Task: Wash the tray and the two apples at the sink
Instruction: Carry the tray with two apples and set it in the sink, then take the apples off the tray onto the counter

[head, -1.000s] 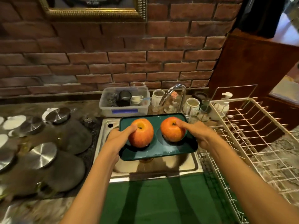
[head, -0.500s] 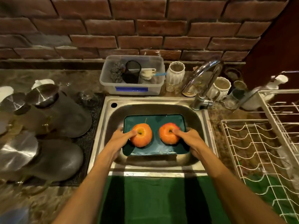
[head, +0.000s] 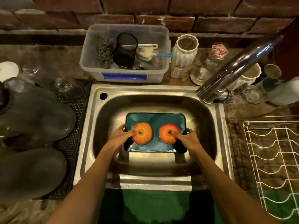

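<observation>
Tray: your green tray (head: 155, 120) now sits lower in the sink (head: 161, 178) than half a second ago.
Left hand: your left hand (head: 120, 137) grips its 9 o'clock edge, thumb pinning the left apple (head: 142, 133).
Right hand: your right hand (head: 186, 140) grips 3 o'clock, thumb on the right apple (head: 168, 134) (both unmoved).
Faucet: the faucet (head: 234, 68) stands at 2 o'clock.

Steel and shine at the sink (head: 220, 143).
Glossy teal tray (head: 155, 118), smooth apples (head: 142, 134), chrome tap (head: 239, 65), rough brick wall (head: 161, 20).
</observation>
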`<state>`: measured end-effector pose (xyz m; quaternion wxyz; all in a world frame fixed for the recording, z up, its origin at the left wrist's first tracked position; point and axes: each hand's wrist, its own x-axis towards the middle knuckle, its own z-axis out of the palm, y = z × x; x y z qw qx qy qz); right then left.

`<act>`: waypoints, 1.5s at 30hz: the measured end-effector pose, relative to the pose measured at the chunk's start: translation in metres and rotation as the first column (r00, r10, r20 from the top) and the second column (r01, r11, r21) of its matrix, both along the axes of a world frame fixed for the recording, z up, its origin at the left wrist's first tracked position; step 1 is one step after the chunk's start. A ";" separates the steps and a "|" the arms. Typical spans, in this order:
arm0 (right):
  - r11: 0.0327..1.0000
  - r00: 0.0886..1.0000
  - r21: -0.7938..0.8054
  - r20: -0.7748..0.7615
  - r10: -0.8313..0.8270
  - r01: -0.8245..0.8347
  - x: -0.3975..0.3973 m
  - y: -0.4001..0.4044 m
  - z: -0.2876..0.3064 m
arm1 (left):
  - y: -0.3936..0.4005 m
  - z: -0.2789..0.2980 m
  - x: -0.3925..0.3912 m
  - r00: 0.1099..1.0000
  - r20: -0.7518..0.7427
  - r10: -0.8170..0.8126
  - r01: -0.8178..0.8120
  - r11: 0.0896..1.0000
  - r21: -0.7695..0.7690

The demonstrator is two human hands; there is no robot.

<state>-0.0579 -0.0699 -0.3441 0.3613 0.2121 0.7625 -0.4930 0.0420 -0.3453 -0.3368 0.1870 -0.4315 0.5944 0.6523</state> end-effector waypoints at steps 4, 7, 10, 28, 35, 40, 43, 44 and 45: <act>1.000 1.000 -0.020 0.016 -0.013 0.014 -0.001 -0.001 -0.011 | -0.004 -0.014 -0.003 0.999 0.028 -0.037 0.037 0.999 -0.010; 1.000 1.000 -0.021 -0.016 -0.004 0.004 -0.002 -0.001 -0.020 | -0.004 -0.022 -0.002 0.999 0.026 -0.025 0.025 1.000 -0.011; 1.000 0.999 -0.020 -0.035 0.013 -0.014 -0.002 -0.001 -0.024 | -0.005 -0.028 -0.002 0.999 0.022 -0.027 0.027 0.999 -0.023; 0.738 0.628 0.632 -0.479 0.613 -0.239 0.112 0.087 0.070 | 0.024 -0.014 0.003 0.967 -0.154 -0.203 0.124 0.904 -0.410; 0.421 0.533 0.862 -0.223 0.816 -0.283 0.134 0.113 0.051 | 0.052 -0.018 0.001 0.894 -0.014 -0.448 0.348 0.714 -0.608; 0.396 0.510 0.891 -0.241 0.826 -0.221 0.141 0.123 0.039 | 0.059 -0.024 -0.002 0.912 -0.014 -0.409 0.316 0.725 -0.612; 0.395 0.515 0.897 -0.249 0.820 -0.197 0.145 0.128 0.034 | 0.061 -0.025 0.000 0.918 -0.029 -0.397 0.290 0.717 -0.634; 0.395 0.509 0.897 -0.250 0.823 -0.198 0.145 0.128 0.033 | 0.062 -0.025 0.000 0.919 -0.023 -0.394 0.289 0.711 -0.641; 0.395 0.506 0.896 -0.250 0.826 -0.201 0.145 0.128 0.032 | 0.062 -0.024 -0.001 0.919 -0.016 -0.394 0.291 0.706 -0.645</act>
